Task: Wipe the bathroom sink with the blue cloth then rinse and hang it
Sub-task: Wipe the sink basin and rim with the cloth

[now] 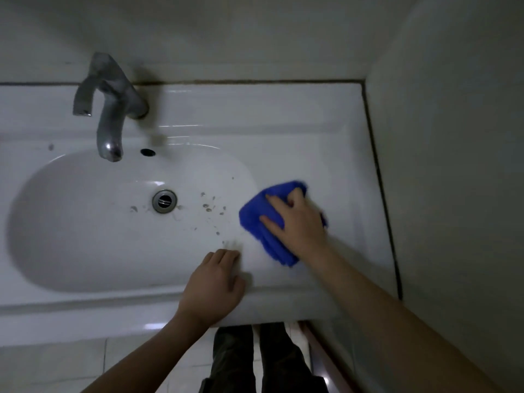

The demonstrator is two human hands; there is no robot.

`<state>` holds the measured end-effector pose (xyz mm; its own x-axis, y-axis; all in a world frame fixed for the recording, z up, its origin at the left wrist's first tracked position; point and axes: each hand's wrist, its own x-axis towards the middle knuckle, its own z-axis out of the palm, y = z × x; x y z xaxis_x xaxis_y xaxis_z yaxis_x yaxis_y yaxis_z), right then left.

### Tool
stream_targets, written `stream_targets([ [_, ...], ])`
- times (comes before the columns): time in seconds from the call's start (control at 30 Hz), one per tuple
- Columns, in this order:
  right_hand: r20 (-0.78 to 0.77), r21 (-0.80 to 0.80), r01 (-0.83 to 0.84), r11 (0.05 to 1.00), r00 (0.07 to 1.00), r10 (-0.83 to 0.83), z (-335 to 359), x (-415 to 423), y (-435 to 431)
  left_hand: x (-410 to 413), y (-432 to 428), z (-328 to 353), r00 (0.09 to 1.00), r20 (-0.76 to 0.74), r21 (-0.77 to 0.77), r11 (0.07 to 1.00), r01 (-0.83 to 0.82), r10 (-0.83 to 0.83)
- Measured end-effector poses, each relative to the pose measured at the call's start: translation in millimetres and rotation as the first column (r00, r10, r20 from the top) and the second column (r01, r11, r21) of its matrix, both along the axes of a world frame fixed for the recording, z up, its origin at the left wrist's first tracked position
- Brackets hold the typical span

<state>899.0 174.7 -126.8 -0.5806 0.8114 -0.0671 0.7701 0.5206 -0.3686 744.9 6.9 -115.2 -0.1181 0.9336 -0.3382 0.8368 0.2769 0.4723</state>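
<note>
A white bathroom sink (283,129) fills the view, its oval basin on the left with a metal drain (164,201). The blue cloth (256,219) lies bunched on the flat rim just right of the basin. My right hand (297,222) presses down on the cloth with fingers spread over it. My left hand (212,287) rests flat on the sink's front rim, fingers straight and holding nothing. Small dark specks and droplets dot the basin between the drain and the cloth.
A grey metal faucet (109,109) stands at the back left, spout over the basin, with an overflow hole (148,152) beside it. A white wall (453,165) closes off the right side. Dark trouser legs (255,361) and pale floor tiles show below the sink's front edge.
</note>
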Motion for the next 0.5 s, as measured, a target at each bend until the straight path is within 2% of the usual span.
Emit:
stream_targets([
  [0.07,0.022,-0.094,-0.129,0.987,0.991,0.132,7,32,-18,0,2,2,1.0,0.002,-0.014,1.0,-0.009,0.009],
  [0.1,0.029,-0.108,-0.131,0.985,0.99,0.135,9,44,-8,0,3,2,1.0,-0.004,-0.018,1.0,-0.006,0.006],
  [0.23,0.043,-0.098,0.19,0.977,0.981,-0.187,11,58,35,1,4,4,1.0,-0.018,-0.016,1.0,-0.009,0.009],
  [0.37,0.105,-0.319,0.134,0.938,0.989,-0.106,39,84,-12,3,2,9,1.0,-0.014,-0.03,0.999,-0.015,0.015],
  [0.43,0.209,-0.263,0.192,0.945,0.968,-0.139,49,122,-56,4,2,11,1.0,-0.004,-0.029,0.999,-0.022,0.022],
  [0.5,0.223,-0.083,0.253,0.964,0.947,-0.229,50,140,-90,5,2,11,1.0,-0.004,-0.028,1.0,-0.014,0.014],
])
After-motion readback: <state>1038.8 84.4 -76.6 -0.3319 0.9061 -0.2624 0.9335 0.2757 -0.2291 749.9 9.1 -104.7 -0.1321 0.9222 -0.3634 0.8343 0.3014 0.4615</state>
